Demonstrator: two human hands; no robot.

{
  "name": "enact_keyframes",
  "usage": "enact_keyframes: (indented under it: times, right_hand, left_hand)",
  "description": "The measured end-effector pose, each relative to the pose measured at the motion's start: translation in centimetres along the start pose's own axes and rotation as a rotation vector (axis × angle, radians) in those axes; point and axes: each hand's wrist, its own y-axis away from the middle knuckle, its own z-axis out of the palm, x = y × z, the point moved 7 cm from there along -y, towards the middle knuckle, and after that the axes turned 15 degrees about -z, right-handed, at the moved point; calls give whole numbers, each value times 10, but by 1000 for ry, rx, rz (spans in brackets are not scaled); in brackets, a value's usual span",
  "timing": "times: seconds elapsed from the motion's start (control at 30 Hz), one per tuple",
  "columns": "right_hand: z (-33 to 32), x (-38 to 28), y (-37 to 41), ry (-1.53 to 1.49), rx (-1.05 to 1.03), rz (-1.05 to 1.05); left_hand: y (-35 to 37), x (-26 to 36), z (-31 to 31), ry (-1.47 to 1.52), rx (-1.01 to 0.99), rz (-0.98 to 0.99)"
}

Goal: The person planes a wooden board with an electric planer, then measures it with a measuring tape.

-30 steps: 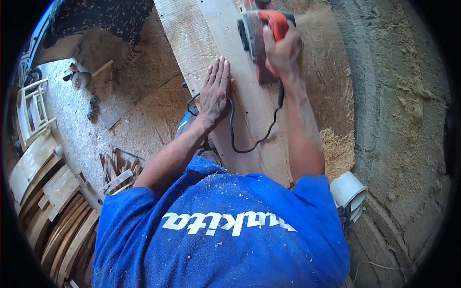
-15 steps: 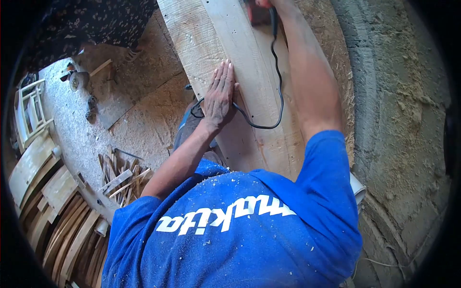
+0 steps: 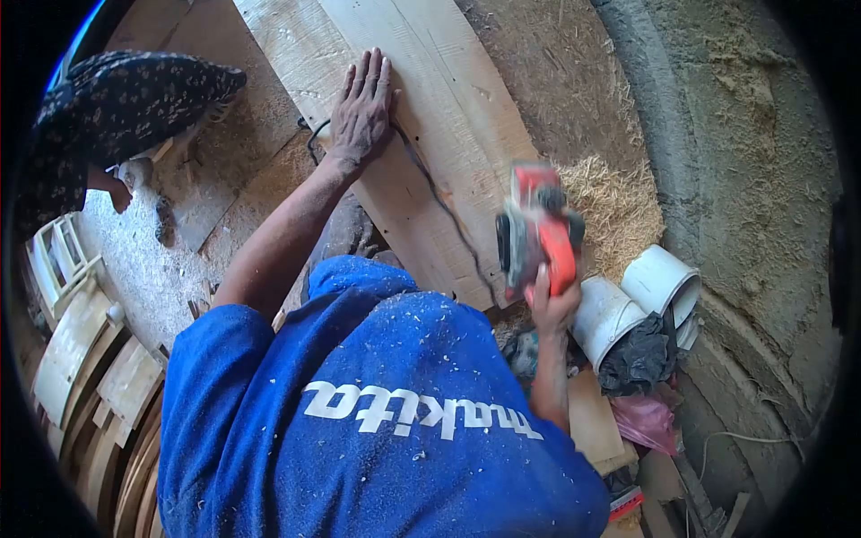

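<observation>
My left hand (image 3: pixel 360 121) lies flat on the wooden board (image 3: pixel 430 81), fingers stretched out and a little apart, pressing over a black cord (image 3: pixel 430 184). At the board's right edge, my right hand (image 3: pixel 553 303) is wrapped round the handle of a red and black power planer (image 3: pixel 544 224), which is slightly blurred. The cord runs from beneath my left hand down along the board towards the planer. Small dark holes dot the board's pale surface.
Wood shavings (image 3: pixel 619 211) are heaped right of the board. White buckets (image 3: pixel 605 318) and a black plastic bag (image 3: pixel 639 354) lie below them. Curved wooden pieces (image 3: pixel 76 359) are stacked at the lower left. Another person in dark patterned clothing (image 3: pixel 134 94) is at the upper left.
The planer and my right hand have come from the top of the view down to the board's near right end. The other person's hand now shows at the left. The view has shifted.
</observation>
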Motion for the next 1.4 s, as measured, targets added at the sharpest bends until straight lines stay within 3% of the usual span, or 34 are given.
enact_keyframes:
  times: [0.07,0.17,0.23,0.3,0.37,0.43,0.5,0.57,0.8,0.87,0.97,1.0,1.07,1.13,1.2,1.23,1.27,1.3,1.33,1.37,1.4]
  right_hand:
    - [-8,18,23,65,15,-101]
    - [-4,31,19,58,-45,40]
    - [2,4,-38,-23,6,-164]
    - [23,13,-71,-212,-173,237]
    - [41,9,-122,-173,-110,-65]
    - [57,-25,-178,-192,-95,-222]
    - [83,-32,-223,-197,-98,-237]
    - [100,-69,-273,-235,-18,-477]
    - [193,-142,-421,-268,9,-602]
    - [214,-146,-450,-110,40,-499]
    - [208,-159,-436,-157,32,-494]
    - [202,-165,-420,-345,-13,-559]
    - [208,-129,-374,-390,-276,-257]
    - [182,-114,-315,-288,-75,-561]
    - [149,-109,-234,-402,-38,-567]
    - [137,-90,-189,-294,-119,-348]
    - [118,-91,-150,-185,-20,-550]
    - [103,-82,-107,-227,-121,-243]
    - [96,-65,-68,-276,-186,-134]
    - [84,-57,-35,-247,-205,-86]
    - [69,-58,-6,-108,-191,-220]
  left_hand:
    - [-1,10,2,3,-44,92]
    - [-4,9,4,-24,-32,69]
    - [-4,9,5,-21,-46,59]
    - [-7,8,5,-40,-37,39]
    - [-6,7,5,-27,-41,34]
    - [-8,7,4,-13,-36,25]
    - [-8,7,4,11,-41,23]
    - [-8,7,2,22,-52,17]
    - [-8,1,4,90,-76,-23]
    - [-9,-6,-2,71,-48,-63]
    - [-8,-18,-11,128,71,-159]
    - [-7,-26,-16,239,111,-241]
    - [-5,-40,-23,437,123,-401]
    - [-1,-45,-27,450,130,-343]
    - [8,-51,-30,373,143,-280]
    - [15,-55,-30,372,146,-283]
    - [21,-56,-32,244,189,-259]
    - [26,-55,-33,115,231,-232]
    - [28,-56,-31,155,229,-251]
    - [29,-56,-29,153,229,-251]
    - [29,-58,-28,204,242,-276]
